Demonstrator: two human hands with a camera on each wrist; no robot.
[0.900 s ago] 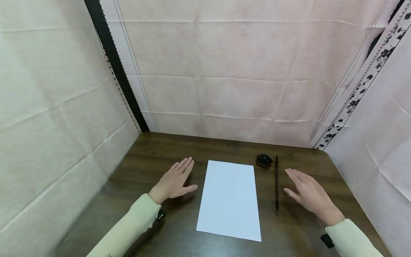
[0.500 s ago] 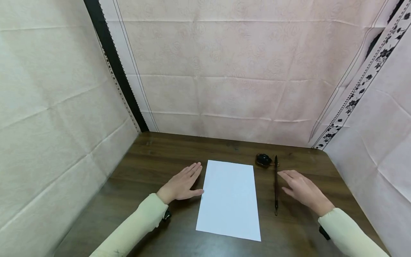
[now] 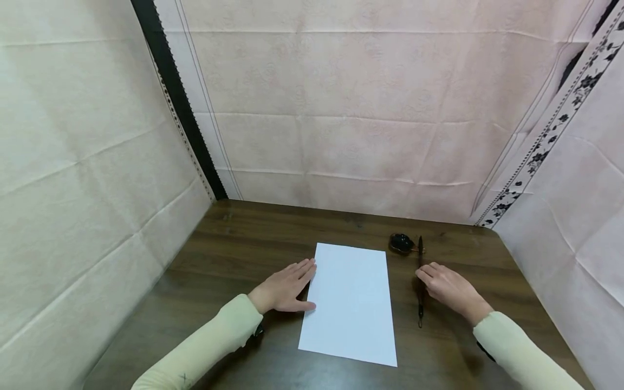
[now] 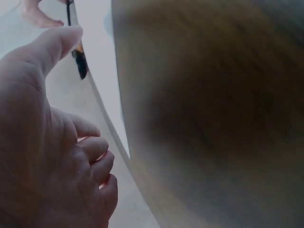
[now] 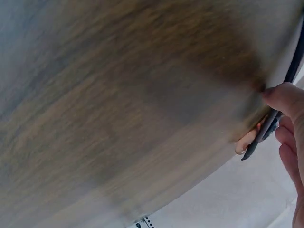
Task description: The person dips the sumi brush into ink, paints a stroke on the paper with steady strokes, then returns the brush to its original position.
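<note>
A blank white sheet of paper (image 3: 348, 309) lies at the middle of the dark wooden table. My left hand (image 3: 284, 288) reaches the paper's left edge, fingers straight, with the thumb and fingertips over the margin. In the left wrist view that hand (image 4: 52, 128) holds nothing. To the right of the sheet is a slim dark writing brush (image 3: 421, 316), tip away from me and a hanging loop at the near end. My right hand (image 3: 450, 290) pinches its shaft around the middle. From the right wrist, the thumb shows against the brush (image 5: 295, 57), curled fingers beyond it.
A small glossy black dish (image 3: 402, 243) with an amber edge sits near the brush tip, at the paper's far right. Pale cloth (image 3: 341, 119) hangs behind the table (image 3: 263, 222) and along both sides. The table's far edge runs along the cloth.
My left hand has moved right and slightly nearer, onto the paper's edge. My right hand has moved left to the brush, and its fingers have closed on the shaft. Paper and dish stay put.
</note>
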